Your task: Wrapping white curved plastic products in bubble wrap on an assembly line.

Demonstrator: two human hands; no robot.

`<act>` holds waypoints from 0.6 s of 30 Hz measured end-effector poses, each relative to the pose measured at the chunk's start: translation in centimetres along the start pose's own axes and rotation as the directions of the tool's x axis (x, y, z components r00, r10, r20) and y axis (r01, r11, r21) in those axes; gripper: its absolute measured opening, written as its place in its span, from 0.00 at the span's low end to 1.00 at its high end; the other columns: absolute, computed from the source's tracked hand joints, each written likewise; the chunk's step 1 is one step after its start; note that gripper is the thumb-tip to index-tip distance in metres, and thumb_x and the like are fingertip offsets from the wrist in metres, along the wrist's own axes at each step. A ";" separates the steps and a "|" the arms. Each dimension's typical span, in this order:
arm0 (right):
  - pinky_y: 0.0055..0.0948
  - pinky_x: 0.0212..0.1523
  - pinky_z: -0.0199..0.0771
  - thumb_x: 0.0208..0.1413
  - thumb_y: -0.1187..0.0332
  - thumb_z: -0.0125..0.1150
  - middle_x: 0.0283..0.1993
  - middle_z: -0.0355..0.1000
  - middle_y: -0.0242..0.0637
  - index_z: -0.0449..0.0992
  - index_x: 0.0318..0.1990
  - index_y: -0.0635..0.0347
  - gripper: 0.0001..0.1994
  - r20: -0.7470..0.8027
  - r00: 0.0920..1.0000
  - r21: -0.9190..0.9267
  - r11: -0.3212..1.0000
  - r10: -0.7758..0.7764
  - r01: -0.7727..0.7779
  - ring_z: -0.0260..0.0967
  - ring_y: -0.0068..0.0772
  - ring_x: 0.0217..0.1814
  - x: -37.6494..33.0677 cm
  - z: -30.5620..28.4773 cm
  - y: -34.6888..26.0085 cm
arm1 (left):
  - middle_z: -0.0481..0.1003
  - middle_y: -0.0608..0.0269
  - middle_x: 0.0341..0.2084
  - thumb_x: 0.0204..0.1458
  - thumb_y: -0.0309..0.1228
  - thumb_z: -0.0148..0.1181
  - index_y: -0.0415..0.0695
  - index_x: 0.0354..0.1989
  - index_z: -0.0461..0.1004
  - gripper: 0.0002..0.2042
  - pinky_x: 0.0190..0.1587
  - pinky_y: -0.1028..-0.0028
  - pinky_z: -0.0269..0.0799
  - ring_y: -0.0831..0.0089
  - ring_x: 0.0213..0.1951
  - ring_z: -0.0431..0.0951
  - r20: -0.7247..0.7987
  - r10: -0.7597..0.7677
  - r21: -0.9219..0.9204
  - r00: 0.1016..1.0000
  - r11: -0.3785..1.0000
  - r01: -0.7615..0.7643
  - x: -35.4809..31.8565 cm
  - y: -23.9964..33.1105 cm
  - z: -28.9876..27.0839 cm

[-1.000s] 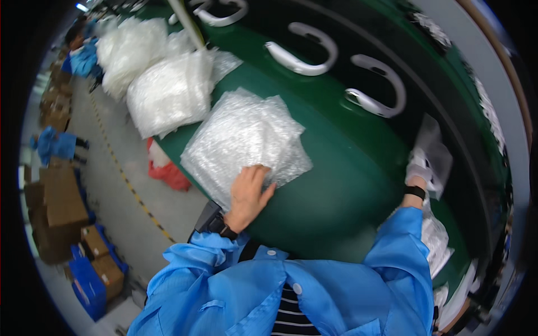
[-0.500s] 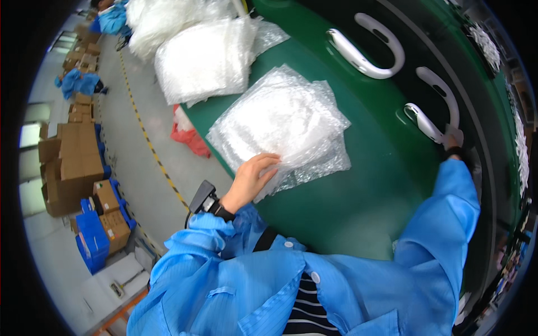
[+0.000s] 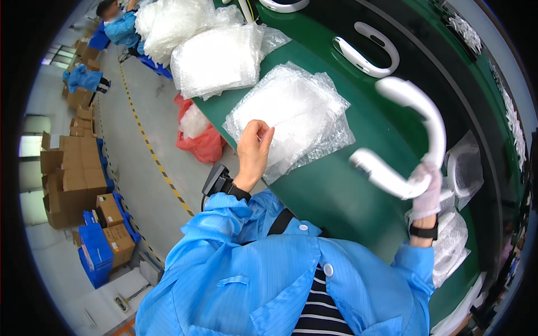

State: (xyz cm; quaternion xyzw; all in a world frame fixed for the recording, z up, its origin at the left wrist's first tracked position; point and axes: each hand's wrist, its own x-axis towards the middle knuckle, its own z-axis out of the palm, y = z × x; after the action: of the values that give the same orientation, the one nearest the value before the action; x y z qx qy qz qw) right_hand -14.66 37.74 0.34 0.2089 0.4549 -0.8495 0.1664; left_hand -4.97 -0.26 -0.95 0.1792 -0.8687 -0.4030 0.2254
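Note:
My right hand point(image 3: 427, 193), in a pale glove, grips a white U-shaped neckband device point(image 3: 436, 131) by its lower bend, held up over the green table and blurred by motion. On the left, my bare left hand point(image 3: 253, 154) is at the near-left side of a stack of clear bubble-wrap bags point(image 3: 294, 109). Its thumb and fingers are pinched together at the top bag point(image 3: 280, 120), where a crease runs from the fingertips. Another white U-shaped device point(image 3: 386, 70) lies on the dark belt farther off.
A second pile of bubble-wrap bags point(image 3: 216, 61) lies at the far left. Bagged devices point(image 3: 450, 241) rest beside my right wrist. A red bag point(image 3: 202, 140) and cardboard boxes point(image 3: 81, 173) are on the floor. A co-worker in blue point(image 3: 120, 28) is at the far left.
My right hand has lifted a white device off the belt and brought it nearer and to the left. My left hand's fingers have curled into a pinch on the bags.

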 end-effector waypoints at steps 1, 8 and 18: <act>0.20 0.15 0.62 0.54 0.66 0.53 0.14 0.54 0.22 0.65 0.29 0.55 0.06 0.009 0.999 -0.025 0.998 0.051 -0.051 0.54 0.18 0.12 -2.2 0.9 1.5 | 0.67 0.58 0.21 0.47 0.25 0.58 0.39 0.28 0.67 0.06 0.28 0.72 0.64 0.68 0.23 0.67 0.021 0.001 -0.011 1.000 1.000 -0.001 -0.2 0.0 -0.2; 0.25 0.14 0.66 0.52 0.70 0.58 0.14 0.53 0.24 0.64 0.28 0.56 0.08 -0.072 0.967 -0.051 0.967 0.245 -0.249 0.55 0.20 0.11 -5.2 7.9 10.4 | 0.67 0.58 0.22 0.46 0.24 0.59 0.39 0.28 0.68 0.05 0.27 0.72 0.64 0.67 0.24 0.69 0.027 0.157 0.078 0.987 0.984 -0.158 -1.4 0.2 -0.2; 0.26 0.21 0.72 0.54 0.68 0.56 0.20 0.64 0.33 0.63 0.32 0.62 0.09 -0.173 0.975 -0.036 0.990 -0.138 0.134 0.66 0.27 0.18 -6.3 13.4 18.9 | 0.67 0.57 0.24 0.47 0.23 0.56 0.40 0.28 0.69 0.02 0.28 0.67 0.65 0.61 0.26 0.71 0.225 0.345 0.017 0.911 0.934 -0.358 -1.8 0.1 0.2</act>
State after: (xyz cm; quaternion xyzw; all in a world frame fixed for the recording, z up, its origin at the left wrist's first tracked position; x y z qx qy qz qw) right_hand -3.08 17.04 -3.11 0.2491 0.4913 -0.8317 0.0697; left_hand -3.64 0.80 -1.42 -0.0188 -0.9175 -0.3476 0.1923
